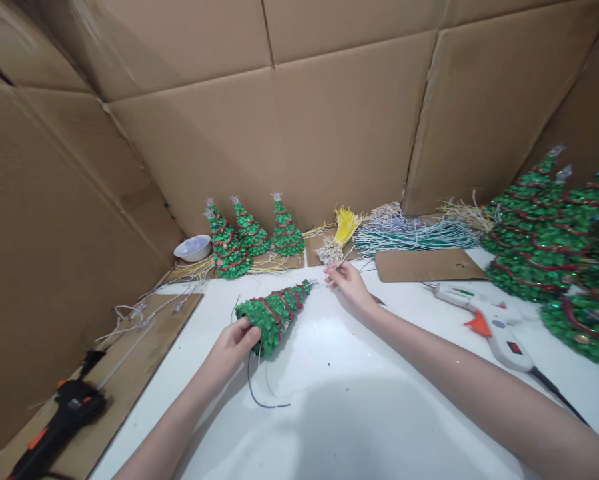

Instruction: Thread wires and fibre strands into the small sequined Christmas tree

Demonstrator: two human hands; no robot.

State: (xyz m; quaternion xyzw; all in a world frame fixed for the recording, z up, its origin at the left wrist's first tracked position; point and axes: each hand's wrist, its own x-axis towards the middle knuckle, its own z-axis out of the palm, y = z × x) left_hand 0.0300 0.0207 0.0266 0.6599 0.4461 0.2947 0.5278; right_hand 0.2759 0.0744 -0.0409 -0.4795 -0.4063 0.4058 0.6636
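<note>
My left hand [234, 345] grips the wide base of a small green sequinned Christmas tree [274, 313] with red trim, tilted so its tip points up and to the right over the white table [359, 393]. A thin dark wire [259, 393] trails from the tree's base. My right hand [347, 280] is just past the tree's tip, its fingers pinched on something thin that I cannot make out, close to a bundle of yellow and pale wires [339, 233].
Three finished small trees [252, 233] and a white bowl [193, 248] stand at the back left. Bundled white-green wires [409, 233], a cardboard piece [429, 265] and a white glue gun [489, 323] lie right. Larger trees [549, 233] fill the right edge. A black glue gun [64, 413] lies left. Cardboard walls surround.
</note>
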